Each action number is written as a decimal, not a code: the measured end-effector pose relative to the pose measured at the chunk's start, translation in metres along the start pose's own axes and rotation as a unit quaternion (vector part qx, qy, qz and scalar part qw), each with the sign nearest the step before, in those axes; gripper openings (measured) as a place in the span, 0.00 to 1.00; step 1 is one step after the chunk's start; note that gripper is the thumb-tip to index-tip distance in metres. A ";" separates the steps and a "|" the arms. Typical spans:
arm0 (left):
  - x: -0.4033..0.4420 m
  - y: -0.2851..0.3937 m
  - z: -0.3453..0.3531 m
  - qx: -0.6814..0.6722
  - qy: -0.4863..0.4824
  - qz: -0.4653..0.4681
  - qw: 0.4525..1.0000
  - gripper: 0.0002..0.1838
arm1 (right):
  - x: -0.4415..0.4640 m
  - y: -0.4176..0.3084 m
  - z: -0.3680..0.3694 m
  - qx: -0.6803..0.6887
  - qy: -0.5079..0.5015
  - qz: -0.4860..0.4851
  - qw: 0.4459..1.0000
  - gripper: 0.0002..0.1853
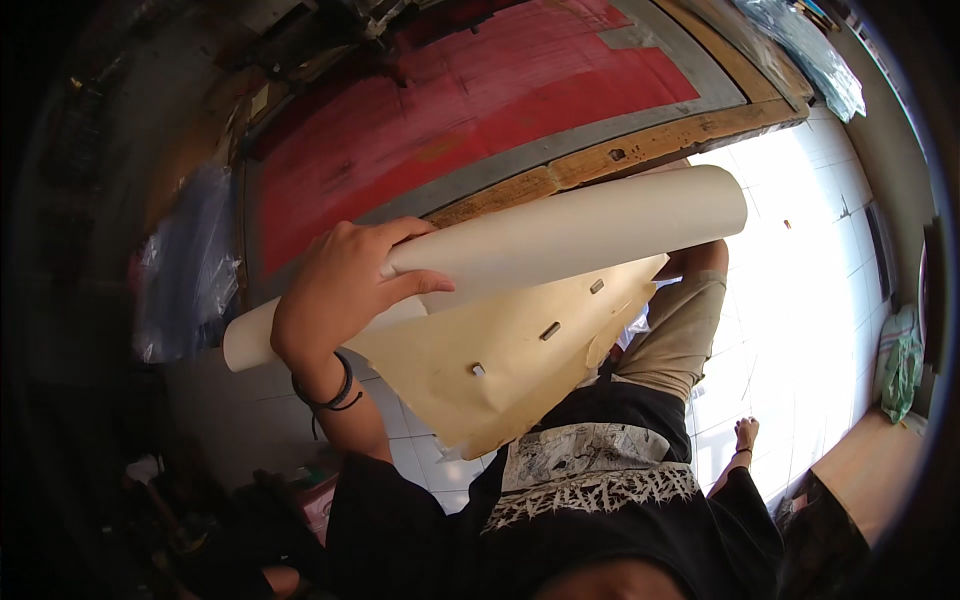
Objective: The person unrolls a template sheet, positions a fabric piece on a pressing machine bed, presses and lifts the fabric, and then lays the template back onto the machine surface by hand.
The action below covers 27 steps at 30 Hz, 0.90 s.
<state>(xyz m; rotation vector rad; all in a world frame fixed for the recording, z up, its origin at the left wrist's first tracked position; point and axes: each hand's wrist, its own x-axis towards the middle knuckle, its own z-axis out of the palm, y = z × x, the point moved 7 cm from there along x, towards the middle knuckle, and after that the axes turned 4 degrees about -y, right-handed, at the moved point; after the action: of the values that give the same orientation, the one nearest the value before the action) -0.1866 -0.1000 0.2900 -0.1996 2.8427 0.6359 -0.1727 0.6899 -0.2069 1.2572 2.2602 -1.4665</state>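
Observation:
My left hand (335, 290) is closed round a long cream roll (590, 225), its thumb and fingers spread over the roll's near and far sides. The roll lies slanted along the wooden table edge, its right end higher in view. Below it hangs a yellowish sheet (440, 360) with several small dark rectangular marks or pieces, above my lap. My right hand (746, 432) is low at the right, away from the roll, with a band at the wrist; its fingers are too small to read.
A table with a red surface (470, 110) and a wooden rim (640, 150) stands ahead. Clear plastic wrapping (190, 265) is at the left, more plastic (810, 50) at the upper right. White floor tiles (790, 300), a green bag (903, 370) and a brown panel (870, 475) are at the right.

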 end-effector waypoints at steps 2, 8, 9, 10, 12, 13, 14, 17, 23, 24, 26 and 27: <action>-0.001 -0.004 -0.002 0.000 -0.016 -0.023 1.000 0.25 | 0.007 0.008 -0.013 0.007 0.018 0.014 1.000 0.12; -0.011 0.012 0.009 0.058 0.017 0.000 0.998 0.25 | 0.028 0.005 -0.038 0.029 0.064 0.025 0.997 0.11; -0.017 0.019 0.014 0.099 0.050 0.009 0.994 0.24 | 0.030 0.005 -0.042 0.033 0.073 0.027 0.996 0.11; -0.022 0.028 0.022 0.138 0.080 0.018 0.987 0.24 | 0.035 0.002 -0.042 0.034 0.079 0.023 0.996 0.11; -0.032 0.040 0.043 0.194 0.116 0.030 0.974 0.24 | 0.042 -0.005 -0.045 0.030 0.088 0.019 0.996 0.11; -0.036 0.041 0.054 0.199 0.128 0.021 0.971 0.25 | 0.045 -0.009 -0.046 0.030 0.094 0.015 0.995 0.11; -0.041 0.042 0.063 0.204 0.139 0.013 0.969 0.26 | 0.048 -0.015 -0.045 0.033 0.097 0.006 0.995 0.12; -0.051 0.044 0.095 0.185 0.193 -0.018 0.963 0.25 | 0.054 -0.026 -0.046 0.027 0.105 -0.006 0.994 0.12; -0.067 0.044 0.137 0.145 0.260 -0.028 0.954 0.29 | 0.063 -0.061 -0.029 0.004 0.126 -0.050 0.991 0.13; -0.069 0.045 0.141 0.135 0.262 -0.029 0.955 0.30 | 0.074 -0.065 -0.034 -0.025 0.121 -0.072 0.990 0.19; -0.071 0.044 0.147 0.129 0.259 -0.031 0.957 0.30 | 0.123 -0.052 -0.043 0.068 0.077 -0.198 0.975 0.30; -0.072 0.044 0.149 0.125 0.258 -0.031 0.957 0.30 | 0.100 -0.072 -0.029 0.019 0.043 -0.185 0.982 0.31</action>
<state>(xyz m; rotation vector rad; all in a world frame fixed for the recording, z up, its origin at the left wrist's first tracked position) -0.0976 0.0098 0.1934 -0.4684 3.3602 0.2231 -0.2797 0.7570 -0.1980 0.9600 2.6453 -1.6036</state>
